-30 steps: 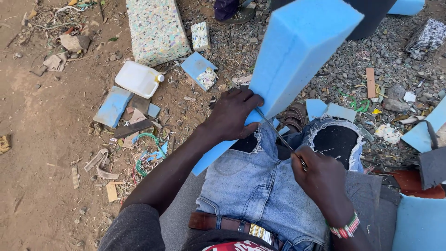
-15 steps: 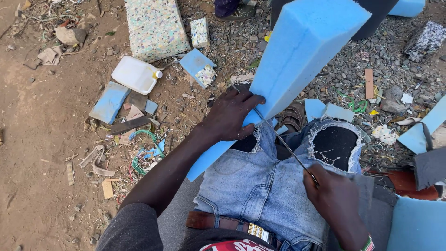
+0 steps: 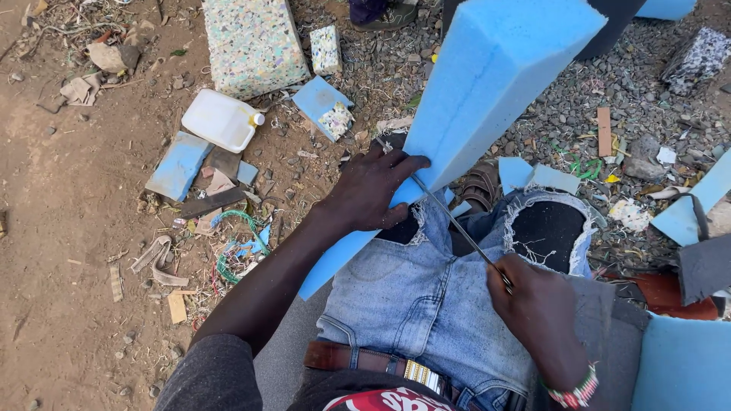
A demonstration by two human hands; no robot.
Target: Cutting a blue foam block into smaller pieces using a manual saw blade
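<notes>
Both hands are busy on the big blue foam slab [image 3: 495, 84] that leans across the person's lap and rises toward the top of the view. The left hand [image 3: 373, 190] lies spread flat on the slab's lower part, fingers wide, pressing it down against the torn denim over the knee. The right hand [image 3: 537, 308] is closed in a fist around the handle end of a thin blade [image 3: 457, 224], a long narrow strip of metal whose far end meets the foam just beside the left thumb.

Compared with a second ago, the right hand has drawn back toward the body and the blade lies at a flatter slant, so more of its length shows between hand and foam. The left hand has barely shifted on the slab. That looks like one sawing stroke pulled through, with the cut sitting near the slab's lower edge; how deep it goes can't be told from here.

Around them on the dirt ground: a white plastic jug [image 3: 221, 120], a speckled foam block [image 3: 251, 42], small blue foam offcuts [image 3: 177, 164] and loose scraps.
</notes>
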